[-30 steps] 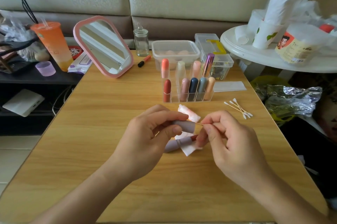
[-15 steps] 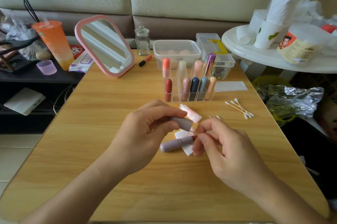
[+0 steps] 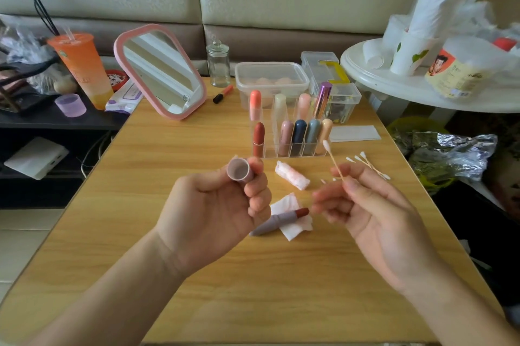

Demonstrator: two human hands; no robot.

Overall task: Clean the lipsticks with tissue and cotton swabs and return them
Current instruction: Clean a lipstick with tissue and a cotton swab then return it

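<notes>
Either side of the uncapped lipstick [image 3: 277, 222], the left hand [image 3: 213, 210] grips a matching cap [image 3: 238, 170] and the right hand [image 3: 374, 213] pinches a cotton swab [image 3: 332, 157]. A lowered wrist could smear the bare tip.

Uncapped lipstick on tissue, its cap and a swab held above the table.

The left hand [image 3: 213, 213] grips a mauve plastic lipstick cap [image 3: 238, 169], its open end facing the camera. The right hand [image 3: 374, 213] pinches a wooden-stemmed cotton swab [image 3: 332, 157] with its white tip up. Between them a mauve lipstick tube [image 3: 277, 222] with an exposed brownish-red bullet lies tilted on a flat white tissue [image 3: 292, 229] stained pink. A rolled white tissue [image 3: 292, 175], also pink-stained, lies just beyond it. Loose cotton swabs [image 3: 368, 164] sit in a small pile to the right. Behind, capped lipsticks [image 3: 298, 134] stand upright in two rows in a clear acrylic organiser [image 3: 270, 146]; one front slot shows empty.
</notes>
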